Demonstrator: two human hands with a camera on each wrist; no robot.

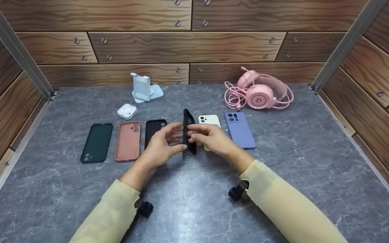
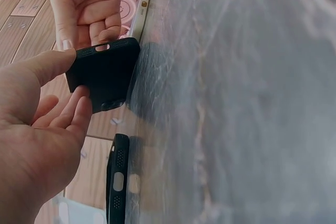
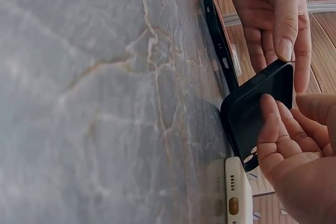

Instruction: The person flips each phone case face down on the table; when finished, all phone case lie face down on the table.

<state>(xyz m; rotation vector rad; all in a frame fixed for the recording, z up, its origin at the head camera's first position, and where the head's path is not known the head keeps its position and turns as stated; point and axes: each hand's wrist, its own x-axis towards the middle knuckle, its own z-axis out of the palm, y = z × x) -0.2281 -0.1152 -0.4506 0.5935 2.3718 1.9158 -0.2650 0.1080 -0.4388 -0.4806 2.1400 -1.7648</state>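
Note:
A black phone case [image 1: 189, 132] stands on its long edge just above the grey table [image 1: 194, 202], held between both hands. My left hand [image 1: 178, 136] pinches its near end with thumb and fingers. My right hand [image 1: 192, 134] grips the other side with fingertips along the edge. The left wrist view shows the case [image 2: 105, 74] from its bottom edge, and the right wrist view shows its camera end [image 3: 257, 111]. On the table behind lie another black case [image 1: 154, 130] and a cream case [image 1: 209, 119].
A row of cases lies flat: dark green [image 1: 97, 142], salmon pink [image 1: 128, 140], lavender [image 1: 239, 130]. Farther back are a white earbud box [image 1: 127, 111], a phone stand [image 1: 143, 87] and a pink headset [image 1: 258, 92] with its cable. Wooden walls enclose three sides.

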